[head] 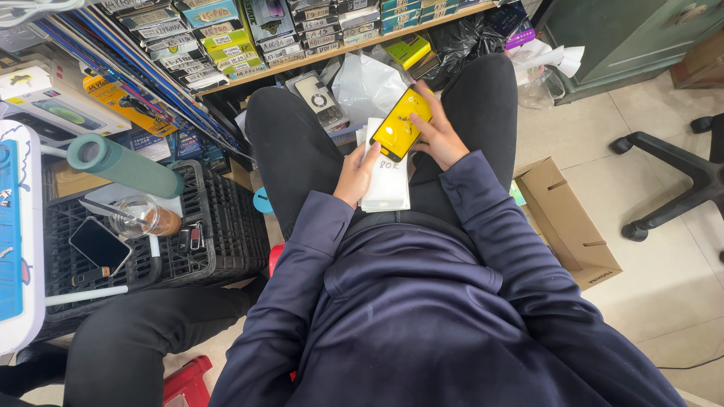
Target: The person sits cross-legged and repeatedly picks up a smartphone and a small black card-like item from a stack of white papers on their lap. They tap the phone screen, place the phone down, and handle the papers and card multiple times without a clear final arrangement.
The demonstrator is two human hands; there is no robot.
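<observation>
Both hands hold a yellow-backed screen protector point(401, 124) above the white sleeve point(386, 175): left hand point(354, 175) pinches its lower edge, right hand point(437, 136) its side.

Yellow-and-black screen protector sheet point(402, 124): flat, thin, tilted diagonally, held above the lap, pinched at both ends. White flat packet point(385, 177) beneath it: rectangular, lying lengthwise on the dark trousers between the thighs, handwriting near its top edge.

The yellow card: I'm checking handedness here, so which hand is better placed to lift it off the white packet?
Right hand: its fingers already grip the yellow card, while the left hand pins the white packet.
</observation>
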